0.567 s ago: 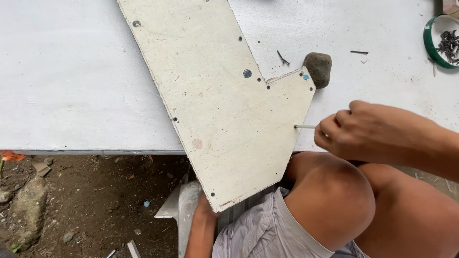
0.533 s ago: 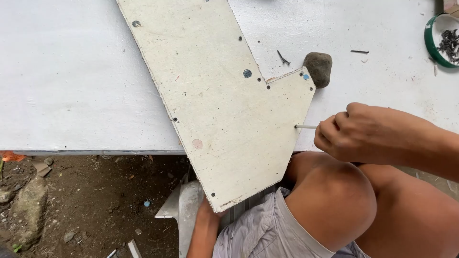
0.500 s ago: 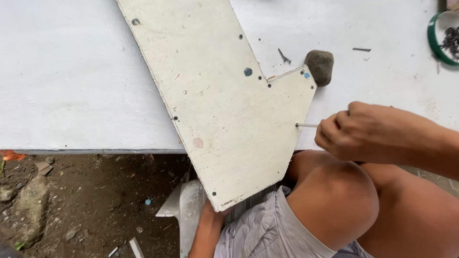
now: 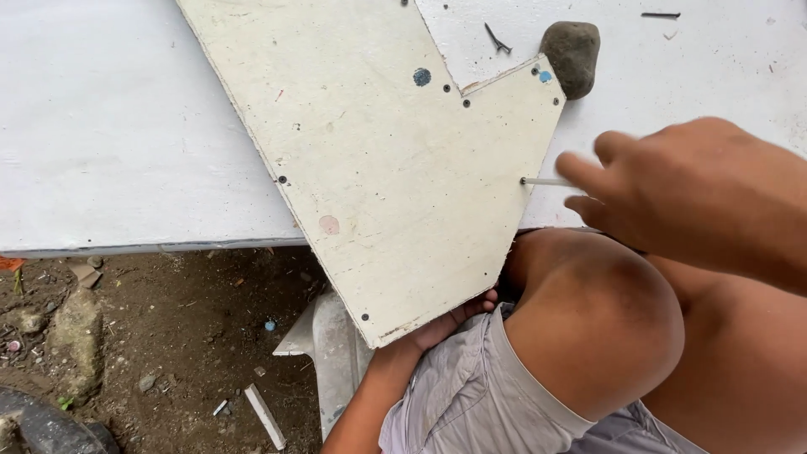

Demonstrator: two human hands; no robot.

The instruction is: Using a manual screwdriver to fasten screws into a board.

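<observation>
The right hand (image 4: 689, 193), fingers (image 4: 580, 168) pinched on the thin nail (image 4: 542, 182), should probably keep it straight at the panel (image 4: 395, 168) edge, while the left hand (image 4: 445, 324) grips the panel from below.

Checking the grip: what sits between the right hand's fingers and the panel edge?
Head view: a thin nail spans from the right fingers to the cream panel edge.

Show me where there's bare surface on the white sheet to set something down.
The widest free patch is the white sheet left of the cream panel, down to its front edge. A smaller bare stretch lies right of the dark stone. It is crowded at the panel's right edge, where the right hand meets the thin nail; the left hand props the panel's lower corner.
</observation>
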